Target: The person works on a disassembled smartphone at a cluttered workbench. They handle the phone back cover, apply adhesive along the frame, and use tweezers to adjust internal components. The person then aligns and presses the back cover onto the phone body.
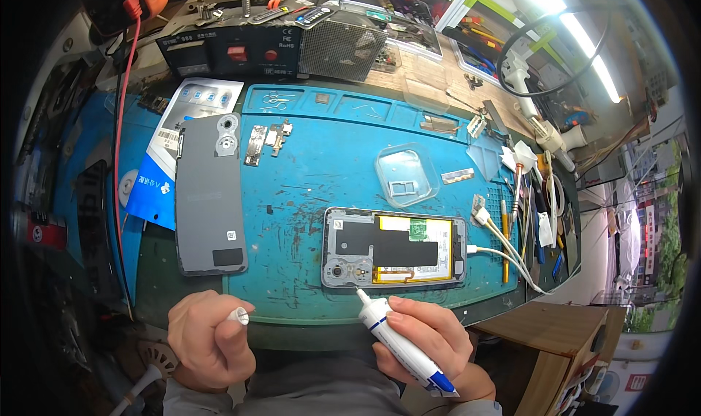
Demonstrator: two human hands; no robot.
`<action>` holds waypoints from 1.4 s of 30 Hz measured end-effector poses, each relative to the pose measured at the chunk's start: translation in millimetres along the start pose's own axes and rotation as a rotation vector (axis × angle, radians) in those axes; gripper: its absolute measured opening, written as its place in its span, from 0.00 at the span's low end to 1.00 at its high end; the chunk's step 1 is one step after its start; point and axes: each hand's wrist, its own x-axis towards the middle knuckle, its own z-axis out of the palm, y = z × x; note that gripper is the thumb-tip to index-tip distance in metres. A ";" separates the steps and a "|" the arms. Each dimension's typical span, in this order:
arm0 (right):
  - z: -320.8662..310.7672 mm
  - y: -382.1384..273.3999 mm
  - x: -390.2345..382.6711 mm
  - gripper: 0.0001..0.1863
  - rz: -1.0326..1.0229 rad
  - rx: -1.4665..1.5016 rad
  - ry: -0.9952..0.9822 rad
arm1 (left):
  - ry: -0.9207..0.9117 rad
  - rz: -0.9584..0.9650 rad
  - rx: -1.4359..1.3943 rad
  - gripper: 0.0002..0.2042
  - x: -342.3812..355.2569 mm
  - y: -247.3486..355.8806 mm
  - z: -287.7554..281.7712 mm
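Observation:
My left hand (208,339), near the lower left, has its fingers curled around a small white cap (238,315). In my right hand (434,339) is a white tube (391,342) with a blue end, angled so its narrow nozzle sits at the lower left edge of an opened phone (398,252); whether it touches cannot be told. The phone lies face down with its camera module, battery and green sticker exposed, and a white cable (496,253) runs into its right side. A detached grey back panel (208,197) lies at the left, partly over a blue-and-white packet (155,185).
A blue mat (285,190) holds loose metal parts (274,137) and a clear plastic box (405,168). Tools (540,219) and cables crowd the right. Behind stand a black device (226,51) and a lamp (584,44). A red wire (120,182) hangs down the left.

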 end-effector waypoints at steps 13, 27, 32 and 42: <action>-3.1 1.4 -0.4 0.23 0.010 -0.002 0.012 | 0.016 0.014 -0.005 0.14 -1.3 -2.0 1.4; -4.6 2.8 -2.7 0.23 0.009 -0.009 0.026 | 0.036 -0.004 -0.010 0.15 -2.2 -2.0 3.8; -7.0 3.6 -5.5 0.23 0.017 -0.015 0.025 | 0.039 -0.023 0.015 0.16 -3.5 -2.1 3.7; -9.7 5.3 -8.5 0.23 0.022 -0.029 0.047 | 0.089 -0.009 0.088 0.20 -1.0 1.2 9.9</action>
